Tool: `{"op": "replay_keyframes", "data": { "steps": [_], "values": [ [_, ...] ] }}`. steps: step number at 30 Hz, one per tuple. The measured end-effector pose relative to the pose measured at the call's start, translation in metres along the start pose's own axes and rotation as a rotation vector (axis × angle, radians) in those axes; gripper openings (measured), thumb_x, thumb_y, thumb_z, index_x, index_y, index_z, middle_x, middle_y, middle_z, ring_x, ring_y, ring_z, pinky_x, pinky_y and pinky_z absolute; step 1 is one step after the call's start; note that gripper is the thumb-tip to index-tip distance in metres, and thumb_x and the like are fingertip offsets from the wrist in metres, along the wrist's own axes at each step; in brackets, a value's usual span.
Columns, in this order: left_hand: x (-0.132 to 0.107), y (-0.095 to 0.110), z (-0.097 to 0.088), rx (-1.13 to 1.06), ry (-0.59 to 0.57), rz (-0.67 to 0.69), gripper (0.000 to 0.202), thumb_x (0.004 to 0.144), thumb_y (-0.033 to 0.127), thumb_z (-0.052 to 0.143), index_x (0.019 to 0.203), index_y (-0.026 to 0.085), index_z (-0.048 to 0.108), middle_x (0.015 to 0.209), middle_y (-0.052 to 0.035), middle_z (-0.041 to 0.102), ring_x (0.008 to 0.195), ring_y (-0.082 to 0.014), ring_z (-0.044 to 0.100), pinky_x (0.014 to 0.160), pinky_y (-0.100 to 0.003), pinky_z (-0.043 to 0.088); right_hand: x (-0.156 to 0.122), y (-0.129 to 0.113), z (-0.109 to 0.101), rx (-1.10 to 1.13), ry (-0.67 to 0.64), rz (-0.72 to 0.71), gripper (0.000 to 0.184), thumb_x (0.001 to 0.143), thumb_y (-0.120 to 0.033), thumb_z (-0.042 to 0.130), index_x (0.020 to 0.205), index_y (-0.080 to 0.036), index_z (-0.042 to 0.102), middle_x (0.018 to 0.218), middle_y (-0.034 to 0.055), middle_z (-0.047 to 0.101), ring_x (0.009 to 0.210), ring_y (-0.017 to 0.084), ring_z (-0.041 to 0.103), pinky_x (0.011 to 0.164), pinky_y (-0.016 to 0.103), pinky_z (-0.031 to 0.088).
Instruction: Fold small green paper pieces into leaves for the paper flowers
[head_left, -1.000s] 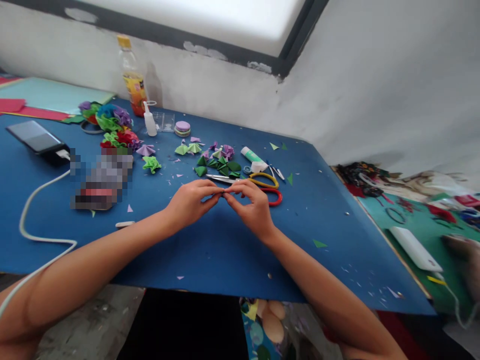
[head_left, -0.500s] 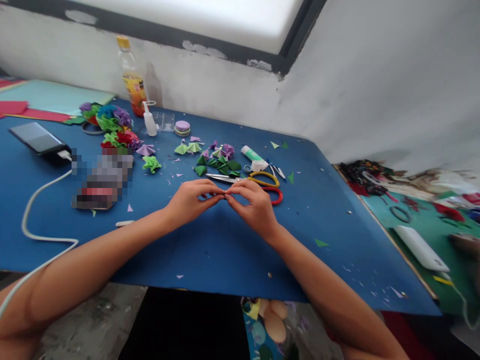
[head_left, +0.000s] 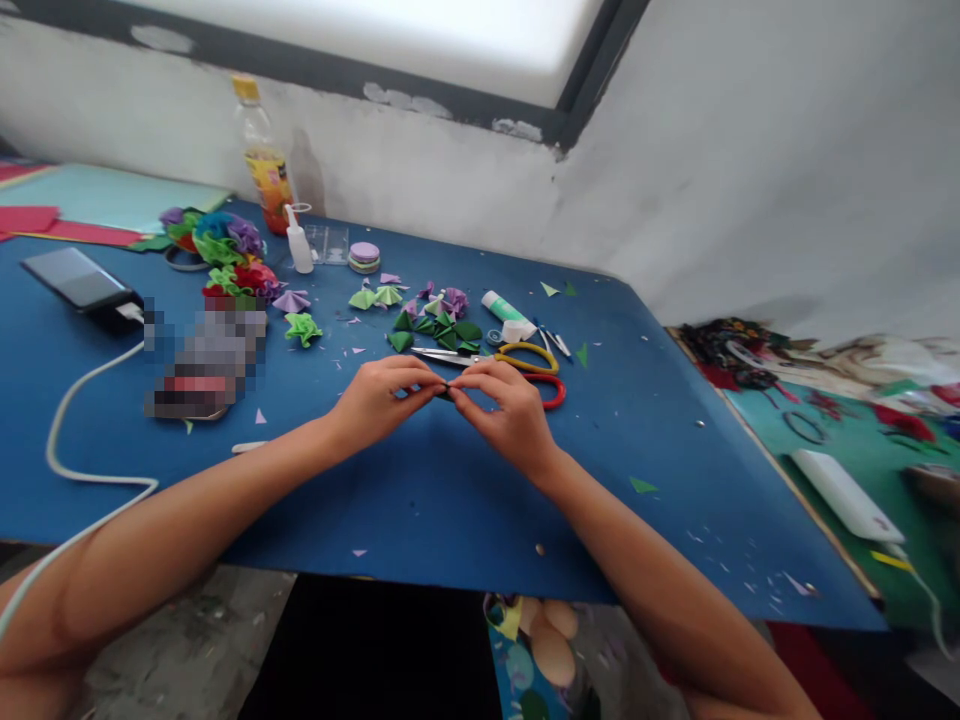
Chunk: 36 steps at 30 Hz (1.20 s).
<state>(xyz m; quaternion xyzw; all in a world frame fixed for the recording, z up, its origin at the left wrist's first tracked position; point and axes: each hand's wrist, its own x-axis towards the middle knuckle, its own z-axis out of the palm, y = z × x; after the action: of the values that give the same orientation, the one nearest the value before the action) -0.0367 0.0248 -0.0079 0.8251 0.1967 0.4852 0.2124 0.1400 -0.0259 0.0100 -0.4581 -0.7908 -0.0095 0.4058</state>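
Note:
Over the middle of the blue table (head_left: 465, 500), my left hand (head_left: 381, 400) and my right hand (head_left: 506, 405) meet at the fingertips. Both pinch a small dark green folded paper piece (head_left: 446, 391), mostly hidden by the fingers. Just behind my hands lie scissors (head_left: 551, 375) with one yellow and one red handle loop, blades toward the left. Beyond them is a cluster of dark green folded paper pieces (head_left: 442, 330), with purple and pale green folded papers (head_left: 386, 295) around it.
A glue stick (head_left: 502, 310) lies behind the scissors. A drink bottle (head_left: 264, 160) and a small squeeze bottle (head_left: 298, 242) stand near the wall. At left are crumpled paper flowers (head_left: 225, 240), a phone (head_left: 79, 278) and its white cable (head_left: 64, 410). Paper scraps dot the table.
My left fingertips have shifted slightly left, and a bit more of the dark green paper shows between the two hands. The rest of the table looks the same.

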Motion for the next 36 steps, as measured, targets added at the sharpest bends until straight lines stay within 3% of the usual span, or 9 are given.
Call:
{"op": "replay_keyframes", "data": {
  "steps": [13,22,36],
  "values": [
    [-0.0008,0.0013,0.0003,0.011,-0.077,-0.032,0.011,0.079,0.015,0.059,0.080,0.013,0.070,0.073,-0.0039,0.069,0.062,-0.0079,0.061,0.053,-0.013,0.049,0.0017,-0.0040,-0.0031,0.067,-0.060,0.091,0.007,0.079,-0.019,0.059,0.073,-0.018,0.060,0.075,0.0033,0.062,0.075,0.015,0.060,0.071,0.029,0.048],
    [-0.0020,0.0017,0.0019,0.022,-0.030,0.003,0.013,0.080,0.015,0.058,0.080,0.012,0.070,0.073,-0.0043,0.069,0.062,-0.0079,0.061,0.056,-0.015,0.049,0.0005,-0.0038,-0.0023,0.040,-0.089,0.054,0.006,0.080,-0.020,0.058,0.074,-0.019,0.060,0.077,0.0035,0.062,0.076,0.016,0.059,0.073,0.030,0.048],
    [0.0004,-0.0064,-0.0002,-0.093,-0.141,-0.017,0.019,0.084,0.027,0.057,0.084,0.014,0.071,0.075,-0.0058,0.069,0.064,-0.0096,0.061,0.058,-0.019,0.049,0.0001,-0.0007,-0.0045,0.047,-0.109,0.045,0.007,0.081,-0.021,0.057,0.076,-0.019,0.060,0.079,0.0035,0.062,0.077,0.015,0.059,0.073,0.030,0.048]
  ]
}}
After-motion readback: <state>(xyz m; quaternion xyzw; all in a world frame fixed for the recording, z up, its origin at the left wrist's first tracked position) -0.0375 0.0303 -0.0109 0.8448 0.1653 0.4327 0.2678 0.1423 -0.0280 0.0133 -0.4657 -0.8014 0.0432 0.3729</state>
